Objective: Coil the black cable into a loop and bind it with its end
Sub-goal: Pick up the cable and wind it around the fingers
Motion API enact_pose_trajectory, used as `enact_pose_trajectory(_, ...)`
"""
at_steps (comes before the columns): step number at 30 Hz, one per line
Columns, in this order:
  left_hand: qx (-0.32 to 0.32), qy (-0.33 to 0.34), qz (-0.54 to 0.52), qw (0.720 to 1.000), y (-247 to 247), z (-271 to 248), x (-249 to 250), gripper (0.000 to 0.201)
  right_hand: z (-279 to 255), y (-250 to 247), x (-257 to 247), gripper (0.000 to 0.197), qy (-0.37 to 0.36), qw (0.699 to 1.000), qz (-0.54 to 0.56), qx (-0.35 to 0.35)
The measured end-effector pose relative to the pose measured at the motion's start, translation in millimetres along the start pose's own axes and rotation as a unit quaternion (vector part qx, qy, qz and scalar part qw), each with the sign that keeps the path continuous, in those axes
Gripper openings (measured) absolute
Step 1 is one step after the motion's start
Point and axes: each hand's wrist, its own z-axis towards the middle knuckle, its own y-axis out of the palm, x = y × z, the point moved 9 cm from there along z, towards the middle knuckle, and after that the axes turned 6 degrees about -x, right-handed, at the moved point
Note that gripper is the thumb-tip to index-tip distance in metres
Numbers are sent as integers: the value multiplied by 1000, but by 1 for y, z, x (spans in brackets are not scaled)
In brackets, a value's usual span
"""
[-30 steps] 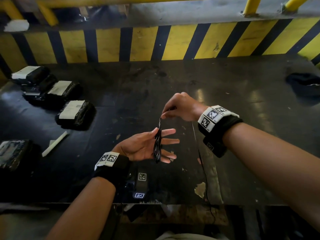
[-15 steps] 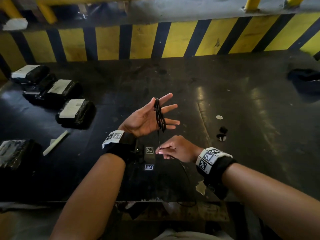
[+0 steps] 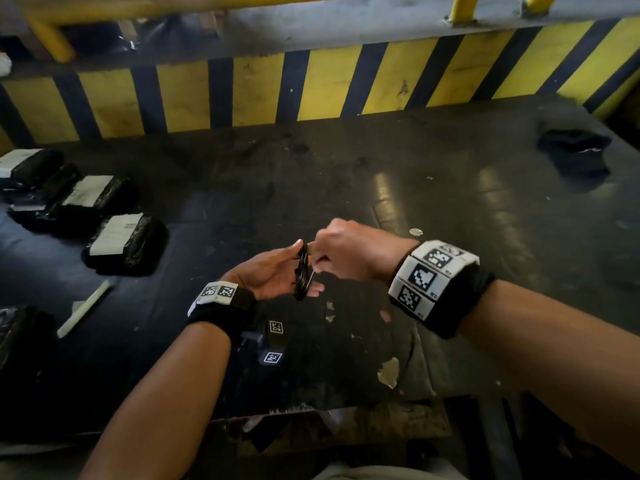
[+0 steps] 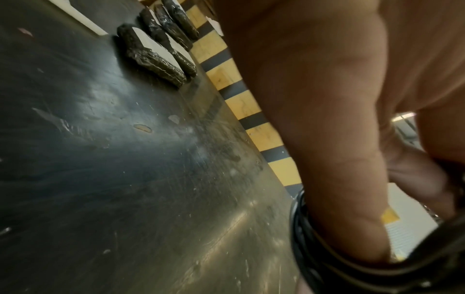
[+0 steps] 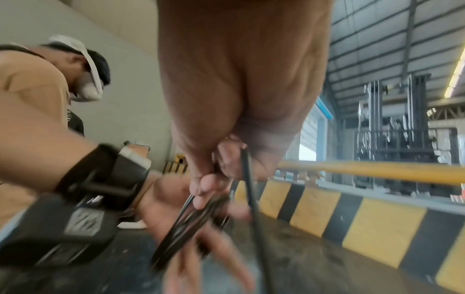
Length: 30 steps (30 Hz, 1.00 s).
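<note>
The black cable (image 3: pixel 302 271) is wound in several turns round the straight fingers of my left hand (image 3: pixel 282 271), which is held palm-up a little above the dark table (image 3: pixel 450 209). In the left wrist view the turns (image 4: pixel 300 230) hug the side of the hand. My right hand (image 3: pixel 320 259) is just right of the coil, and its fingers pinch the loose strand. In the right wrist view that strand (image 5: pixel 249 179) runs down from the pinch, past the coil (image 5: pixel 186 224) on the spread left fingers (image 5: pixel 226 256).
Several black wrapped packs with white labels (image 3: pixel 121 244) lie at the left, with a white strip (image 3: pixel 86 304) in front of them. A dark cloth (image 3: pixel 575 155) sits far right. A yellow-and-black striped barrier (image 3: pixel 318 88) bounds the back. The table's front edge (image 3: pixel 346 408) is close.
My right hand went from above the coil down under my left hand, then came back up to the coil's right side with the strand. The left hand rose, then dropped back.
</note>
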Motion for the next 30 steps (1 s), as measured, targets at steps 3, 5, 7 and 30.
enact_pose_trajectory(3, -17, -24, 7, 1000, 5, -3, -9, 66, 1, -42, -4, 14, 10, 998, -51, 47)
enact_pose_trajectory(5, -45, -32, 8, 998, 14, -5, -17, 66, 5, -65, -2, 14, 12, 996, -61, 69)
enact_pose_trajectory(7, -60, -37, 10, 997, 20, -7, -24, 65, 12, -82, 1, 12, 9, 994, -55, 93)
enact_pose_trajectory(30, -210, 117, -38, 970, 82, -58, 49, 55, 47, -11, 57, 15, -25, 973, 195, 116)
